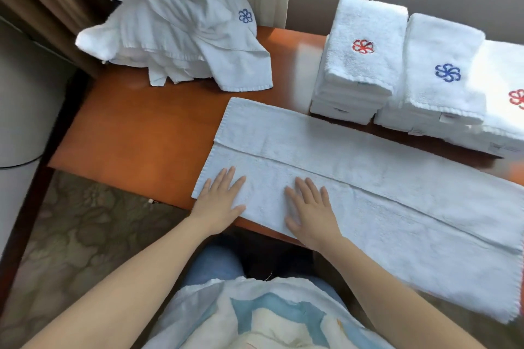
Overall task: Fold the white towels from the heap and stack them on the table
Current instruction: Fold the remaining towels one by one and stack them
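Now: both hands flat, left hand point(219, 198) | right hand point(310, 210) | fingers straight, spread | on towel point(368, 178) at table point(136, 136) front edge

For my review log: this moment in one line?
left hand: flat on part-folded white terry towel | right hand: same | crumpled white towel heap: unfolded

The rightmost stack of folded white terry towels point(502, 88) and its red embroidered flower emblem point(516, 98) are cut off at the right edge; small sewn labels point(446, 117) on the stacks are illegible.
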`<state>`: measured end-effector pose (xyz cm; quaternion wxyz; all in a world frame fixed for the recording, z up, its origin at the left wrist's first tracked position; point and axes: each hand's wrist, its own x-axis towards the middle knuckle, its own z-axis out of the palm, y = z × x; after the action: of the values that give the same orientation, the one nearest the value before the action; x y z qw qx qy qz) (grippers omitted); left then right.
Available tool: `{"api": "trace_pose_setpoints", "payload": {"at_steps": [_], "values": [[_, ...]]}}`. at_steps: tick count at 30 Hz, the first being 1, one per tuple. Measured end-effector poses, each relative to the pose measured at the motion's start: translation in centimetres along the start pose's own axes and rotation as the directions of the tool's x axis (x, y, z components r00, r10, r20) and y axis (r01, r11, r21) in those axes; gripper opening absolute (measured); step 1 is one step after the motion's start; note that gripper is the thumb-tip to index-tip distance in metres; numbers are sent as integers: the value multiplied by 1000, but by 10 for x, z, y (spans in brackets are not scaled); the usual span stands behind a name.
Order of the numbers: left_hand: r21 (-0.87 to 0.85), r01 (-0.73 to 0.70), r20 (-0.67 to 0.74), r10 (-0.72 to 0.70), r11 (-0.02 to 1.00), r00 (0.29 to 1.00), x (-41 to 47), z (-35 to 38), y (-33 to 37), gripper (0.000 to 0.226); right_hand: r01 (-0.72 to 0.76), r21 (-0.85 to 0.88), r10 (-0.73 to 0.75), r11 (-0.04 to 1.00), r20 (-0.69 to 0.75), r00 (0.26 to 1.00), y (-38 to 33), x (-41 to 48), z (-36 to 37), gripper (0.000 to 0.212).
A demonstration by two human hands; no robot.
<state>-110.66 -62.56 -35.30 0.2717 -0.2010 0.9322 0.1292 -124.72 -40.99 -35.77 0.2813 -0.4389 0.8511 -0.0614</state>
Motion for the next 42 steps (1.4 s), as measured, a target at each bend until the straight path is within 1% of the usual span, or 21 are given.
{"api": "trace_pose_setpoints", "payload": {"at_steps": [3, 5, 7, 10, 12, 13, 17, 19, 21, 23, 26, 29, 31, 33, 38, 42], "values": [[15, -68, 27, 67, 998, 997, -10, 5, -12, 89, 21, 19, -21, 1000, -15, 1000, -8, -15, 17, 75], [72, -132, 54, 128, 989, 990, -15, 8, -24, 102, 26, 13, -26, 1000, -30, 999, -14, -24, 28, 82], [138, -181, 26, 179, 974, 983, -19, 10, -36, 103, 2, -12, -3, 1000, -87, 996, -24, -33, 39, 81], [207, -190, -143, 222, 960, 965, -19, 14, -51, 86, -79, 29, 84, 996, -259, 962, -42, -41, 51, 65], [236, -195, -240, 251, 952, 938, -20, 19, -56, 72, -119, 64, 134, 991, -365, 921, -53, -45, 56, 55], [248, -203, -266, 268, 947, 926, -21, 22, -58, 65, -132, 77, 152, 988, -421, 894, -57, -47, 59, 51], [203, -275, -326, 329, 940, 886, -30, 30, -70, 35, -154, 124, 197, 980, -554, 809, -73, -56, 67, 36], [171, -313, -304, 352, 934, 886, -33, 30, -77, 26, -158, 144, 213, 977, -583, 784, -79, -59, 69, 28], [128, -336, -306, 359, 933, 882, -34, 27, -86, 16, -195, 170, 258, 966, -576, 776, -83, -61, 68, 21], [61, -349, -324, 349, 935, 879, -36, 22, -93, 12, -275, 170, 323, 946, -539, 778, -83, -63, 64, 20], [-39, -355, -337, 322, 934, 885, -38, 13, -98, 6, -412, 109, 413, 905, -462, 785, -77, -63, 58, 23], [-96, -288, -345, 239, 953, 907, -33, 1, -98, 14, -491, 149, 500, 858, -462, 733, -75, -59, 46, 22], [-119, -263, -363, 205, 957, 909, -26, -7, -97, 16, -507, 187, 524, 842, -509, 683, -74, -55, 35, 20], [-137, -239, -386, 170, 961, 907, -19, -16, -97, 14, -516, 200, 533, 833, -537, 653, -68, -52, 25, 19], [-197, -123, -440, 25, 973, 898, 0, -42, -98, 13, -578, 243, 607, 779, -525, 597, -45, -46, 4, 21], [-230, -79, -472, -40, 970, 881, 15, -61, -99, 17, -559, 312, 630, 768, -521, 575, -35, -34, -18, 21]]}}
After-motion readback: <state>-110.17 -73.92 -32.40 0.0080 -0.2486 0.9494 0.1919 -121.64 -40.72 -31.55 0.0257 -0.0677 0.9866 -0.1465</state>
